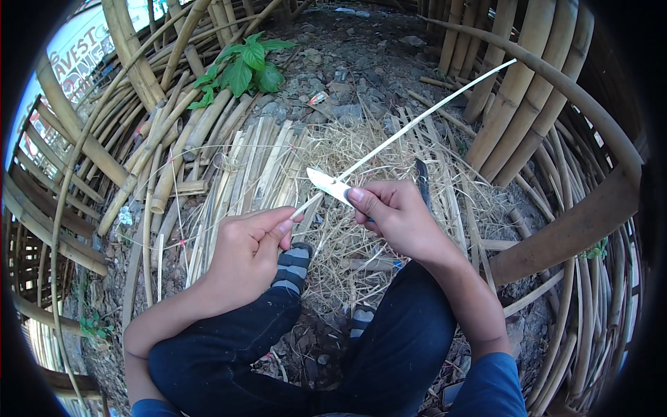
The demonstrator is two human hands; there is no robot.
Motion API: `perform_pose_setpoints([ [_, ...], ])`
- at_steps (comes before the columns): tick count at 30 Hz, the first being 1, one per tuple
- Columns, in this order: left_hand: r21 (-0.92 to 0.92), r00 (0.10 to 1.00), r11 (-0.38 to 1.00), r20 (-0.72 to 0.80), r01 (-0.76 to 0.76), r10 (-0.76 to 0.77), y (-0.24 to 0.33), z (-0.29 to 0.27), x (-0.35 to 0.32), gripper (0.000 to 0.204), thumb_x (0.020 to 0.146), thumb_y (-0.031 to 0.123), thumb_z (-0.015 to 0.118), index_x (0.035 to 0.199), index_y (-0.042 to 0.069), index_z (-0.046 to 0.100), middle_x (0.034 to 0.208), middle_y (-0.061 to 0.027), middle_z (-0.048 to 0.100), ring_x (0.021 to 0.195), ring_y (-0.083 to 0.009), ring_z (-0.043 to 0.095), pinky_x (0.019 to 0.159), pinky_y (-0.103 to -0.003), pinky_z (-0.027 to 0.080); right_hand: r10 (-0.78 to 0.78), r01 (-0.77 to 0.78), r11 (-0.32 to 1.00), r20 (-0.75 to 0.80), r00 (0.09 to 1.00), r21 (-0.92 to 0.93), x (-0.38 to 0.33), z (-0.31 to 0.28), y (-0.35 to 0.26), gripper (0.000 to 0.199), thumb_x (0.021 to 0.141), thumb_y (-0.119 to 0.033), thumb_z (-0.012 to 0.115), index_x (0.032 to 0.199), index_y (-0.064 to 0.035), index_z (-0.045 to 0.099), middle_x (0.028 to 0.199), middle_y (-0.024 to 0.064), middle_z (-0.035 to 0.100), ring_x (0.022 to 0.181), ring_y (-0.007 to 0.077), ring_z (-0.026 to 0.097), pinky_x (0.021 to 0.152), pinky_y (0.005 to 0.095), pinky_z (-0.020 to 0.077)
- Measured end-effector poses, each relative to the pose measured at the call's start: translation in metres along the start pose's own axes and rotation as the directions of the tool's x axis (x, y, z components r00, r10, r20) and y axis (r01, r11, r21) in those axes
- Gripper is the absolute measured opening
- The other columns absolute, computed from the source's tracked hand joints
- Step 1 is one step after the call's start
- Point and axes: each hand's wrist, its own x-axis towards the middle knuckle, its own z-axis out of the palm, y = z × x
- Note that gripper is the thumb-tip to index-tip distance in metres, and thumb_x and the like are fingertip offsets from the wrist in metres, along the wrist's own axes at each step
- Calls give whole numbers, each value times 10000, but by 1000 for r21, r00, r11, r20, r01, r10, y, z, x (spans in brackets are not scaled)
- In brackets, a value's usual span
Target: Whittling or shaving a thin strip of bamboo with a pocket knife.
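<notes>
Bamboo strip (424,120) slants from the centre toward two o'clock; the left hand (250,242) pinches its lower end, the right hand's (394,212) grip closed on a knife (325,183) crossing it.

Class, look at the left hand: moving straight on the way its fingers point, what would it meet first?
Beyond the pale strip it pinches, the left hand would probably meet the knife blade held in the right hand, though depth is unclear from one view.
</notes>
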Motion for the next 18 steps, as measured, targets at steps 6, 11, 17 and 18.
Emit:
perform_pose_setpoints([
  [6, 10, 999, 999, 17, 31, -31, 2, -5, 0, 221, 906, -12, 495, 1065, -52, 643, 677, -61, 584, 570, -69, 507, 513, -228, 404, -45, 53, 995, -106, 993, 80, -1, -5, 0, 364, 948, -262, 554, 723, 16, 625, 543, -24, 496, 495, 57, 408, 471, 255, 335],
  [11, 12, 995, 995, 18, 103, -103, -2, -9, -4, 221, 934, 34, 493, 1067, -39, 654, 657, -31, 562, 585, -64, 482, 528, -222, 384, -18, 28, 997, -150, 988, 66, 1, -26, 12, 355, 947, -266, 561, 710, -9, 625, 527, -29, 480, 474, 41, 381, 446, 236, 289],
  [17, 61, 995, 994, 36, 91, -93, -8, -12, -6, 216, 918, 17, 497, 1041, -36, 667, 627, -44, 561, 572, -70, 495, 527, -234, 394, 66, -24, 986, -254, 965, 164, 1, -47, 26, 367, 944, -284, 565, 693, -19, 602, 510, -27, 468, 435, 41, 377, 420, 215, 270],
  [18, 76, 994, 992, 44, 99, -103, -8, -13, -7, 213, 913, 14, 501, 1032, -39, 669, 620, -50, 560, 571, -73, 499, 528, -237, 397, 76, -41, 988, -243, 967, 146, 1, -51, 27, 375, 945, -291, 563, 689, -19, 600, 502, -23, 468, 428, 40, 370, 418, 218, 270],
])
